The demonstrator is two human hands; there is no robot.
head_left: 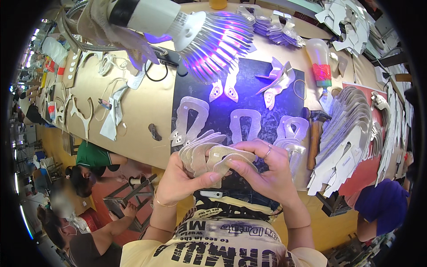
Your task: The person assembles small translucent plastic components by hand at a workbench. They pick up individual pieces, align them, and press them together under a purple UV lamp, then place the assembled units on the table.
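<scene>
My left hand (180,182) is closed around a fanned stack of beige, curved shoe-upper pieces (202,155), with its thumb over the near edge. At the right end of the same stack, my right hand (269,173) pinches a piece between thumb and fingers. Past the hands, on a dark work mat (284,91), lie looped uppers: one at left (192,111), one in the middle (245,120) and a few overlapping at right (293,127). Farther back, two small pointed pieces (223,90) sit under the lamp's purple light beside a folded upper (276,82).
A large finned lamp (218,44) hangs over the mat. At right are a hammer (315,138), a bottle with red tape (319,64) and a long row of stacked uppers (344,133). A phone (211,194) lies by my waist. Other people work at lower left and right.
</scene>
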